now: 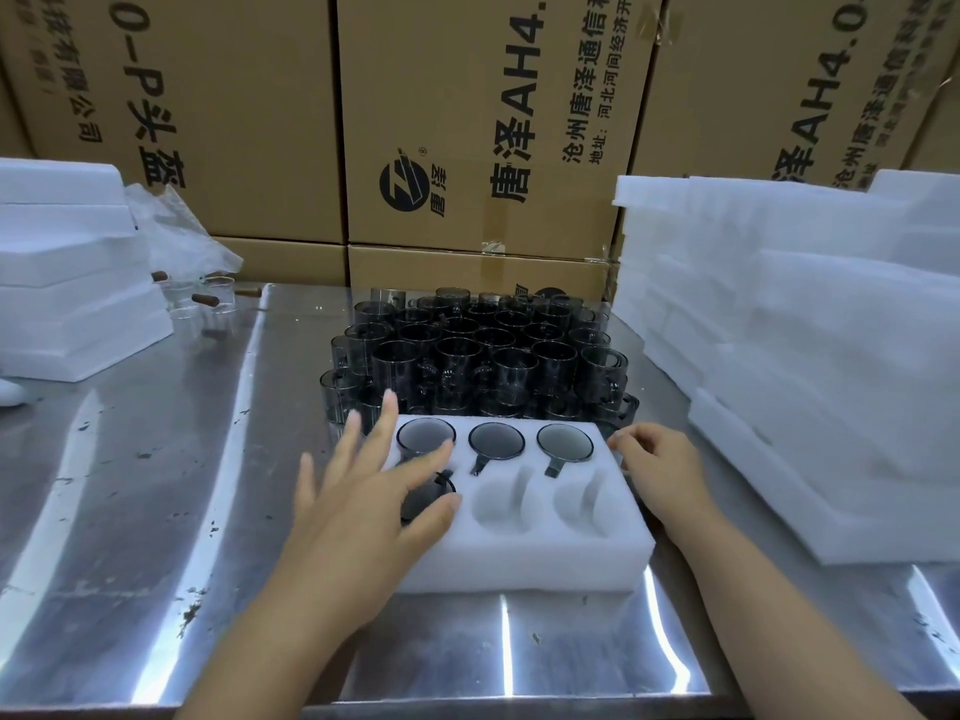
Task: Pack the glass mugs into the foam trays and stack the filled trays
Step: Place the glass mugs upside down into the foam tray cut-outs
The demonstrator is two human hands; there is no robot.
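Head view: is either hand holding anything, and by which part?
The right hand grips the tray at its far right corner. The left hand lies open over the front-left mug, gripping nothing.

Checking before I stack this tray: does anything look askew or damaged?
Nothing looks broken or spilled. The three back-row mugs sit level in the foam tray. The front-left mug is half hidden under the left hand, so its seating is unclear.

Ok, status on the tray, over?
Left hand open over front-left mug. Right hand at foam tray right edge, grip unclear. Four mugs in, two front pockets empty. Nothing blocking them.
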